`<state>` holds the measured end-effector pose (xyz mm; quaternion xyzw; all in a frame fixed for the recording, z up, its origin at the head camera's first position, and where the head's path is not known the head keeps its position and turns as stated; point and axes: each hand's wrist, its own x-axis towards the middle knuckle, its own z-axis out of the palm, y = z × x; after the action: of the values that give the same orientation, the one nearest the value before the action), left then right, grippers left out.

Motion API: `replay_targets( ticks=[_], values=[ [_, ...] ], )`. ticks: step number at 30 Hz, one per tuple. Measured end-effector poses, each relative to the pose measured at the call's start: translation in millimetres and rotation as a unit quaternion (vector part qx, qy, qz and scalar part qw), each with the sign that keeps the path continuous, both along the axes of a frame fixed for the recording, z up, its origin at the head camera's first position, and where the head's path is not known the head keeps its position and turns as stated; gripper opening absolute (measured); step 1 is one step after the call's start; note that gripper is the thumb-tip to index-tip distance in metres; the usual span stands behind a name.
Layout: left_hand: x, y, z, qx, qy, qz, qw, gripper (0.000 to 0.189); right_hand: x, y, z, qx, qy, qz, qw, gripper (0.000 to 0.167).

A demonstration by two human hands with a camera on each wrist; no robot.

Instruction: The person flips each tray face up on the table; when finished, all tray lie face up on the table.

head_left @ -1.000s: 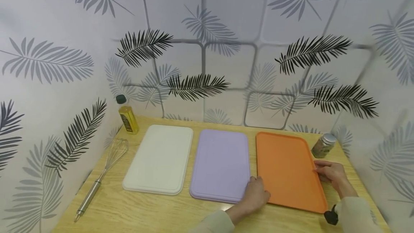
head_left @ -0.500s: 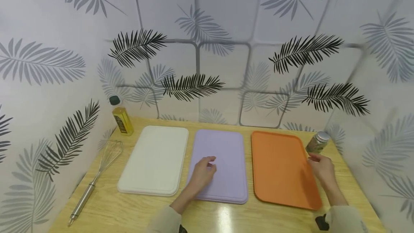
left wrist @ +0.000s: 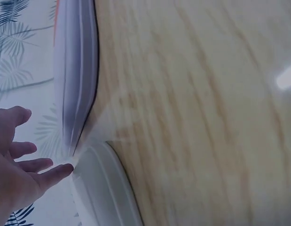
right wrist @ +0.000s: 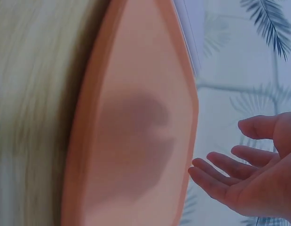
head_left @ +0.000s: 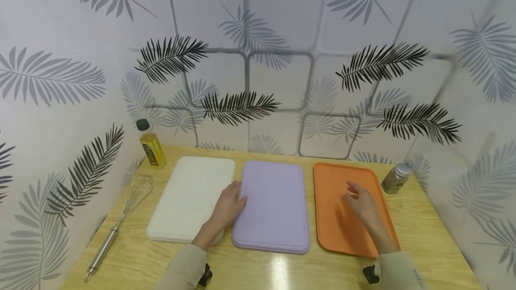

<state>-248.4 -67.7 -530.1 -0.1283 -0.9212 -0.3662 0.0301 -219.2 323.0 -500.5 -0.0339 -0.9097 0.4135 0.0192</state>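
Observation:
Three rectangular plastic pieces lie in a row: a white board, a purple board and an orange tray with a raised rim. My left hand is over the gap between the white and purple boards, fingers loosely extended. In the left wrist view the fingers are spread near the white board's edge; whether they touch it I cannot tell. My right hand hovers over the orange tray and casts a shadow on it. Its fingers are relaxed and hold nothing.
On the left of the wooden table lie a metal whisk and, behind it, a yellow oil bottle with a dark green cap. A small jar with a silver lid stands right of the tray. A leaf-patterned wall covering rises behind.
My left hand has moved left from between the tray and the purple board, across the purple board. My right hand has left the tray's right edge and moved inward over it.

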Motion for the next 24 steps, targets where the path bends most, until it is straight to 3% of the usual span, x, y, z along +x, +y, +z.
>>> replay_targets(
  ticks=[6,10,16,24],
  values=[
    [-4.2,0.7,-6.9,-0.103,0.033,-0.050,0.9929,0.062,-7.9,-41,-10.5,0.014,0.012,0.023,0.9996,0.052],
    [-7.1,2.7,-10.0,-0.145,0.040,-0.078,0.9855,0.069,-15.1,-69,-16.2,0.046,0.015,0.037,0.9982,0.056],
    [-9.7,6.0,-12.5,-0.168,0.031,-0.087,0.9813,0.073,-19.1,-104,-20.4,0.099,0.042,0.078,0.9912,0.062],
    [-12.1,9.7,-10.6,-0.163,0.025,-0.095,0.9817,0.074,-17.7,-124,-31.2,0.157,0.081,0.066,0.9821,0.058]
  ],
)
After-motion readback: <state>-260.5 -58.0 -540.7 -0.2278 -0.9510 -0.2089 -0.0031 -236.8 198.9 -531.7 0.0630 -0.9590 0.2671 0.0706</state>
